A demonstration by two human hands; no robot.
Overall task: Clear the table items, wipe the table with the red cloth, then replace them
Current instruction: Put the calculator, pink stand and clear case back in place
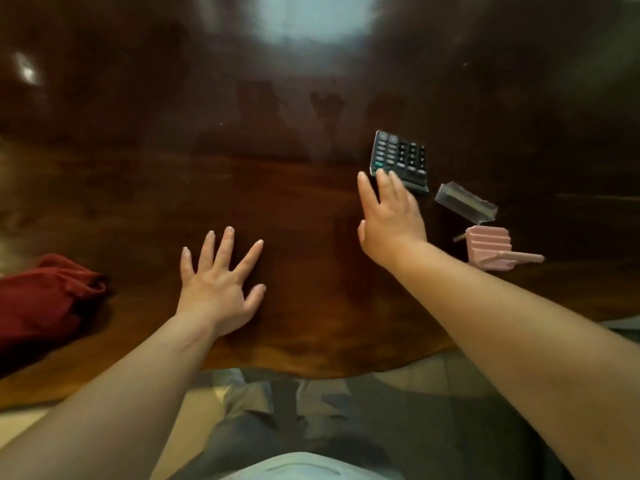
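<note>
A dark calculator (pixel 401 159) lies on the glossy dark wooden table (pixel 242 168), right of centre. My right hand (pixel 389 216) reaches over its near end with straight fingers, fingertips at the calculator's lower edge. Just right of it lie a clear plastic holder (pixel 465 202) and a pink ridged plastic stand (pixel 490 249) with pegs sticking out. The red cloth (pixel 45 299) is bunched at the table's left edge. My left hand (pixel 221 282) is spread flat with fingers apart over the table near the front, holding nothing.
The table's curved front edge (pixel 311 374) runs just before my lap. A bright window reflection (pixel 304 19) glares on the far tabletop. Pale floor shows below the edge on both sides.
</note>
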